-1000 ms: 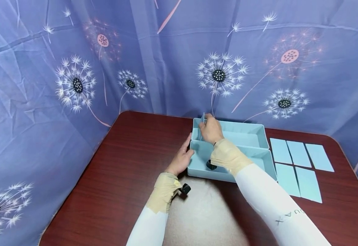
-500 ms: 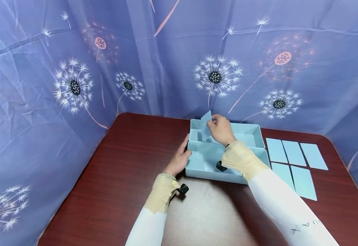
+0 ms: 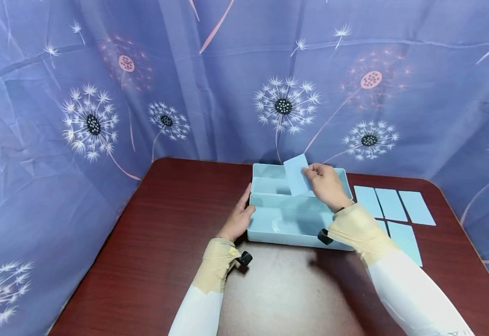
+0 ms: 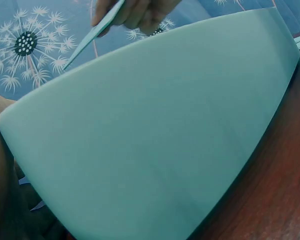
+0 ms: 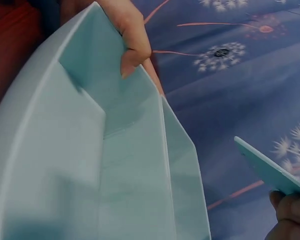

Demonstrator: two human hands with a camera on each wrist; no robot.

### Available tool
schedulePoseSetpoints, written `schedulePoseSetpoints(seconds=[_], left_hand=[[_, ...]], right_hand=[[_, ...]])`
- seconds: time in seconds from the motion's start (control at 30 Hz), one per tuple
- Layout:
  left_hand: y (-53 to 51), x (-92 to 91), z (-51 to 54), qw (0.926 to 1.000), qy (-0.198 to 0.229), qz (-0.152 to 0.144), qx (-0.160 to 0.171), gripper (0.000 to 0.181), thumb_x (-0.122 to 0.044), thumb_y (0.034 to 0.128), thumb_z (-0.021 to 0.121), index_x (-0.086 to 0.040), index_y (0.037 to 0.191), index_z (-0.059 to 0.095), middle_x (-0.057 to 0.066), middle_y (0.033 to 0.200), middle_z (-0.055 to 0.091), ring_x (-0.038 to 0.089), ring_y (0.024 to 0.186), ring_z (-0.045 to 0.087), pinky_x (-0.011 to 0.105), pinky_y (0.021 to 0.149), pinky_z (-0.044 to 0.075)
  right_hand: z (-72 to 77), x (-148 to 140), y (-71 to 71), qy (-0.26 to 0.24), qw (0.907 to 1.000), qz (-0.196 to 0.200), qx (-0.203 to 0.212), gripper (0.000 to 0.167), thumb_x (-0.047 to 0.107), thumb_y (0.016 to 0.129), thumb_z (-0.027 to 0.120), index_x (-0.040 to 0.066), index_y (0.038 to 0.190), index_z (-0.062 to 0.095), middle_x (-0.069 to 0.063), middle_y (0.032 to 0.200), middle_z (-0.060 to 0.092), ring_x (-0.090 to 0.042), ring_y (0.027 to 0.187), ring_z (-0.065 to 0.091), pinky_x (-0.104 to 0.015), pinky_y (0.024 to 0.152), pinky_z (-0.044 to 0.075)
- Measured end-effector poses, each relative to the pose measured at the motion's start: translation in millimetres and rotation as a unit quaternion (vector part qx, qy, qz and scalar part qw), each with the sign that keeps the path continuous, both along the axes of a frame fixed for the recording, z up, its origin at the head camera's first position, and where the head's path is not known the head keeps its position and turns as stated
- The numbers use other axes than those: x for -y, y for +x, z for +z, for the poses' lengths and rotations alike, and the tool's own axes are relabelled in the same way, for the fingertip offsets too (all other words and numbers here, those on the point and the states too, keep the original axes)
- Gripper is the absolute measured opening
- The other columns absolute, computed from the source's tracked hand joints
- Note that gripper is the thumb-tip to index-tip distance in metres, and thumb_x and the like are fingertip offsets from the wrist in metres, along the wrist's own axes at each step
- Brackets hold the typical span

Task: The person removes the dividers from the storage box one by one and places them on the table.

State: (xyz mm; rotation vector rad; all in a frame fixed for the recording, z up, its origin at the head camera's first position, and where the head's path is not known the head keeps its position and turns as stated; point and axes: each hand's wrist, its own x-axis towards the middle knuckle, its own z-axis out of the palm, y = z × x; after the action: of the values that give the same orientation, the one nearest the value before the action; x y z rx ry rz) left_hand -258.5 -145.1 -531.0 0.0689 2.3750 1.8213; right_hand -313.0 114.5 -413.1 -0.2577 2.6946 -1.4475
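Observation:
A light-blue storage box with a long front compartment [image 3: 286, 224] and a matching rear compartment [image 3: 267, 184] stands near the table's back edge. My left hand [image 3: 236, 221] holds the front compartment's left end, fingers along the outside; in the right wrist view its thumb [image 5: 132, 60] hooks over the rim. My right hand [image 3: 326, 184] pinches a thin light-blue divider panel [image 3: 296, 175] by its right edge. The panel is tilted and seems to stand above the rear compartment. Over the box's wall [image 4: 150, 130], the left wrist view shows the panel edge-on, raised above the rim.
Several similar light-blue panels [image 3: 416, 207] lie flat on the dark red wooden table [image 3: 177, 219], right of the box. My right forearm partly covers one of them. A blue curtain [image 3: 227, 84] with dandelion prints hangs close behind the table and along its left side.
My right hand has moved right with the panel, from the rear compartment's left end toward its middle. The panel has turned its broad face to the head view. My left hand keeps its place on the box.

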Motion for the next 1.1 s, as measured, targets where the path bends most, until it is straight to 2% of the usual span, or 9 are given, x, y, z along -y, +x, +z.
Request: schedulePoseSetpoints(seconds=[0.17, 0.43, 0.63, 0.7, 0.77, 0.83, 0.93, 1.03, 1.1], left_hand=[[0.2, 0.4, -1.6, 1.0, 0.004, -0.002, -0.001, 0.072, -0.023, 0.1035, 0.04, -0.04, 0.167, 0.01, -0.009, 0.175, 0.01, 0.02, 0.16, 0.012, 0.053, 0.127, 0.019], [1.4, 0.3, -1.7, 1.0, 0.0, -0.003, 0.0, 0.072, -0.022, 0.1042, 0.039, -0.046, 0.165, 0.009, -0.01, 0.174, 0.01, 0.018, 0.16, 0.01, 0.052, 0.127, 0.018], [-1.4, 0.2, -0.2, 0.9998, 0.009, -0.009, -0.012, 0.072, -0.019, 0.1053, 0.038, -0.049, 0.164, 0.009, -0.012, 0.174, 0.008, 0.019, 0.161, 0.007, 0.053, 0.128, 0.016], [-1.6, 0.8, 0.3, 0.9998, 0.009, -0.01, -0.013, 0.072, -0.018, 0.1054, 0.038, -0.048, 0.164, 0.009, -0.012, 0.174, 0.008, 0.019, 0.161, 0.007, 0.053, 0.128, 0.015], [-1.8, 0.9, 0.1, 0.9998, 0.008, -0.011, -0.013, 0.072, -0.018, 0.1052, 0.038, -0.047, 0.164, 0.009, -0.012, 0.175, 0.008, 0.02, 0.161, 0.006, 0.053, 0.128, 0.015], [-1.4, 0.8, -0.4, 0.9998, 0.008, -0.011, -0.013, 0.072, -0.018, 0.105, 0.038, -0.046, 0.165, 0.009, -0.011, 0.175, 0.008, 0.02, 0.161, 0.007, 0.054, 0.128, 0.015], [-0.7, 0.6, -1.7, 0.9999, 0.009, -0.009, -0.009, 0.072, -0.018, 0.1045, 0.038, -0.044, 0.166, 0.009, -0.011, 0.175, 0.009, 0.021, 0.161, 0.007, 0.054, 0.128, 0.015], [-0.9, 0.7, -2.2, 0.9999, 0.01, -0.006, -0.006, 0.072, -0.019, 0.1041, 0.039, -0.042, 0.166, 0.01, -0.011, 0.174, 0.01, 0.021, 0.161, 0.009, 0.055, 0.128, 0.017], [-1.2, 0.6, -2.1, 0.9999, 0.008, -0.005, -0.006, 0.072, -0.02, 0.104, 0.039, -0.041, 0.167, 0.011, -0.011, 0.174, 0.01, 0.02, 0.16, 0.01, 0.054, 0.127, 0.018]], right_hand=[[0.9, -29, 17.6, 0.005, 0.9997, -0.017, -0.018, 0.043, 0.043, 0.109, 0.046, 0.005, 0.094, 0.06, 0.009, 0.057, 0.033, -0.012, 0.049, 0.033, -0.034, 0.05, 0.034], [-1.9, -89, 41.9, -0.015, 0.9944, -0.102, -0.022, 0.05, 0.05, 0.105, 0.052, 0.003, 0.102, 0.066, 0.013, 0.057, 0.04, -0.01, 0.051, 0.037, -0.035, 0.046, 0.032], [-1.3, -145, 61.1, -0.018, 0.9852, -0.169, -0.022, 0.046, 0.053, 0.1, 0.059, 0.011, 0.086, 0.068, 0.013, 0.052, 0.034, -0.011, 0.049, 0.032, -0.039, 0.046, 0.027], [-1.8, -162, 67.3, -0.019, 0.9816, -0.189, -0.02, 0.041, 0.052, 0.099, 0.062, 0.015, 0.083, 0.071, 0.016, 0.052, 0.041, -0.009, 0.051, 0.037, -0.036, 0.047, 0.03], [-2.3, -179, 73.5, -0.013, 0.9775, -0.21, -0.013, 0.043, 0.054, 0.097, 0.065, 0.016, 0.077, 0.071, 0.017, 0.052, 0.042, -0.01, 0.052, 0.037, -0.036, 0.046, 0.029], [-3.1, -196, 80.4, 0.013, 0.9764, -0.216, -0.007, 0.049, 0.057, 0.095, 0.065, 0.014, 0.072, 0.068, 0.016, 0.051, 0.039, -0.013, 0.051, 0.036, -0.037, 0.045, 0.028], [-6.5, -221, 90.8, 0.064, 0.9751, -0.213, 0.0, 0.054, 0.06, 0.095, 0.063, 0.012, 0.073, 0.066, 0.013, 0.051, 0.033, -0.018, 0.055, 0.033, -0.04, 0.049, 0.026], [-14.4, -243, 99.1, 0.126, 0.9701, -0.207, 0.01, 0.055, 0.064, 0.096, 0.059, 0.012, 0.081, 0.072, 0.011, 0.055, 0.037, -0.017, 0.059, 0.036, -0.039, 0.054, 0.027], [-20.8, -256, 103.7, 0.161, 0.9642, -0.21, 0.024, 0.057, 0.065, 0.098, 0.055, 0.011, 0.092, 0.074, 0.008, 0.06, 0.046, -0.016, 0.065, 0.039, -0.037, 0.059, 0.028]])
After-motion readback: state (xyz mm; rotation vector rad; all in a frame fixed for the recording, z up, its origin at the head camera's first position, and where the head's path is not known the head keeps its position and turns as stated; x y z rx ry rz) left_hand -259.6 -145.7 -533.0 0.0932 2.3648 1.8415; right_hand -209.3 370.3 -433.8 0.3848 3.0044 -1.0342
